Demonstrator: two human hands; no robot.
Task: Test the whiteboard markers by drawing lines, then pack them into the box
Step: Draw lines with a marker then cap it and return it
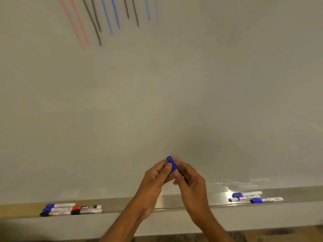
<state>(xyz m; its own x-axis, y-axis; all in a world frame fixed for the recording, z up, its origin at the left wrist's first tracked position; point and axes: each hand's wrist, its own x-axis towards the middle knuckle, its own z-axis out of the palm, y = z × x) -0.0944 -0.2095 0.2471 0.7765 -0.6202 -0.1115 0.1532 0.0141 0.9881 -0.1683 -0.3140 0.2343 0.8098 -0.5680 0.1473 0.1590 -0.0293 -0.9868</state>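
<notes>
— What are the hands doing?

— Both meet low in the centre, at about 6 o'clock, in front of the whiteboard [174, 102]. The left hand [153, 179] is curled, thumb and fingers closed on the blue cap [171, 163] of a marker, which sticks up and leans slightly toward 11 o'clock. The right hand [189, 180] is also closed, pinching the marker's body just below the cap; most of the body is hidden by fingers, only a sliver of white shows.

— Is the cap on or off?

— I cannot tell; the fingers cover the joint.

— Where are the other markers?

— On the tray [174, 203] along the board's lower edge. At 8 o'clock lies a left group [71, 209], side by side and touching: blue-capped, red and black ones. At 4 o'clock lies a right group [256, 197] of three with blue caps, close together, well apart from the first group.

— Anything drawn?

— At 11 to 12 o'clock, slanted test lines [106, 18] in pairs: red, black, blue, black, then blue, the last stroke faint.
</notes>
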